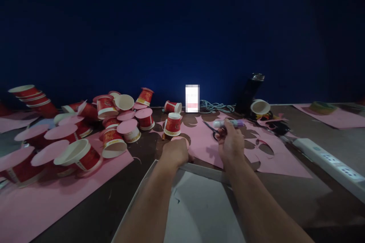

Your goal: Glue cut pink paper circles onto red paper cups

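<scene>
In my right hand (231, 143) the fingers curl closed round a glue stick (235, 123), seemingly by its middle so both ends stay free, and scissors (210, 127) sit right by those fingertips, held or lying I can't tell. My left hand (174, 152) is bent nearly closed over a pink disc (184, 140), perhaps steadying it, its grip hidden; just beyond stands a cup (172, 125), mouth down, probably to keep its base uppermost.
</scene>
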